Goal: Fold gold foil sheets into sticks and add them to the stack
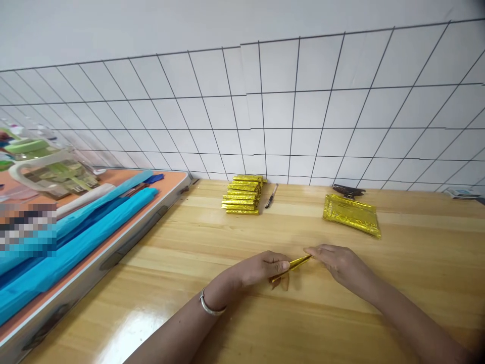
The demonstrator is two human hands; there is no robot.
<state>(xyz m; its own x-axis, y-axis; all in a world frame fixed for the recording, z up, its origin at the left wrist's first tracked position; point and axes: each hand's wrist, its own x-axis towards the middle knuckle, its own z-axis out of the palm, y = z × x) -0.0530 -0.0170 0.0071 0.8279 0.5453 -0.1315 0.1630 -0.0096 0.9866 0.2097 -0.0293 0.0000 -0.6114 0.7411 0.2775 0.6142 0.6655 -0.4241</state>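
Observation:
A narrow folded gold foil strip slants just above the wooden table, between my two hands. My left hand pinches its lower left part, thumb on top and fingers beneath. At the strip's upper right end, the fingertips of my right hand are closed on it. Beyond them, several gold foil rolls lie side by side in a stack near the wall. A flat pile of gold foil sheets rests at the right, beyond my right hand.
A pen lies beside the rolls. Behind the sheets sits a dark clip. At left, an orange-topped surface holds blue wrapped lengths and a green-lidded container. A gridded wall stands behind the table.

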